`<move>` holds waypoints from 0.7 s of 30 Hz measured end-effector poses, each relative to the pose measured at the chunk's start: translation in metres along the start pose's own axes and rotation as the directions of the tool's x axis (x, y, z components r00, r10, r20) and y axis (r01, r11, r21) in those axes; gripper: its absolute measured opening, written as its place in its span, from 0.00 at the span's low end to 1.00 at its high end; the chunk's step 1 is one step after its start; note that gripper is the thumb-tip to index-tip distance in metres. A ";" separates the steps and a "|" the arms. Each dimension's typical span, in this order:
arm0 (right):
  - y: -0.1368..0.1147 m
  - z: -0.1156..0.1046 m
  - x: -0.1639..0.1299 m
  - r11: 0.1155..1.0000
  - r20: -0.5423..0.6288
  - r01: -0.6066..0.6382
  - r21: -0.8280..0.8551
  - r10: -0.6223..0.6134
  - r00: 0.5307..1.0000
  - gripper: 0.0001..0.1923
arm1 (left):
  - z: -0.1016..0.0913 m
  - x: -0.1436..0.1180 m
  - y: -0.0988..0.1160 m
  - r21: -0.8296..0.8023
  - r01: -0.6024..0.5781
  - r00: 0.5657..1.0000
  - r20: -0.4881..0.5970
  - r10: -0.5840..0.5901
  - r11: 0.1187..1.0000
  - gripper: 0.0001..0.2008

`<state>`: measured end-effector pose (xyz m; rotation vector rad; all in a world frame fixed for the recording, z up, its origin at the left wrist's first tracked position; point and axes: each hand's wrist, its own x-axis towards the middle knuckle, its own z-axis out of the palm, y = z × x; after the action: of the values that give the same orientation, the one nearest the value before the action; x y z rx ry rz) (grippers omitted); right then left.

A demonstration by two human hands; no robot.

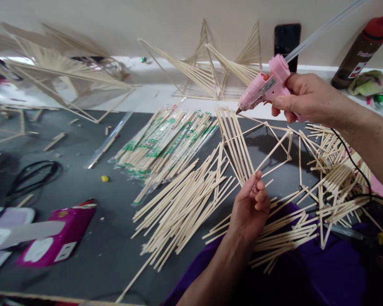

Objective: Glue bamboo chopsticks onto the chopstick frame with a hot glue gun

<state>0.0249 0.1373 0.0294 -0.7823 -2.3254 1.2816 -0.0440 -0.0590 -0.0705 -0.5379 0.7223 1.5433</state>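
Note:
My right hand [306,98] grips a pink hot glue gun [265,87] with a clear glue stick out the back. Its nozzle touches the top end of a fan of joined bamboo sticks [235,142]. My left hand [250,206] pinches the lower end of that fan, holding it tilted above the dark table [83,187]. The fan is part of a thin stick frame [279,148] spreading to the right.
Loose bamboo sticks [181,199] lie in piles in the middle, wrapped chopstick packs [162,142] behind them, more sticks [338,178] at right. Finished stick structures [217,68] stand by the wall. A magenta box [59,238] lies at left, a brown bottle [359,51] and a phone [286,40] at the back.

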 end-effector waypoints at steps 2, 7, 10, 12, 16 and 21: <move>0.002 0.000 0.001 1.000 0.013 0.004 0.009 -0.005 1.000 0.10 | -0.001 0.000 0.000 0.001 0.003 1.000 0.007 -0.003 1.000 0.12; 0.012 0.001 0.004 1.000 0.045 -0.001 -0.004 0.001 0.999 0.11 | 0.000 0.001 0.001 -0.013 0.002 1.000 0.001 -0.002 1.000 0.13; 0.016 -0.001 0.005 1.000 0.043 -0.014 -0.014 0.015 0.999 0.12 | -0.001 0.001 0.001 -0.019 0.000 1.000 0.003 0.000 1.000 0.13; 0.016 -0.004 0.003 0.999 0.017 -0.036 0.010 0.036 0.999 0.11 | -0.001 0.001 0.001 -0.016 0.004 1.000 0.006 -0.004 1.000 0.13; 0.015 -0.018 -0.006 0.985 -0.057 -0.137 0.102 0.143 0.988 0.08 | -0.001 0.001 0.002 0.004 0.011 1.000 0.017 -0.011 1.000 0.12; 0.026 -0.035 -0.018 0.940 -0.193 -0.093 0.327 0.163 0.968 0.04 | -0.001 0.001 0.002 0.016 0.005 1.000 0.025 -0.006 1.000 0.12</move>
<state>0.0665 0.1600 0.0241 -0.9248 -1.8626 1.4938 -0.0464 -0.0589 -0.0713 -0.5075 0.7133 1.5352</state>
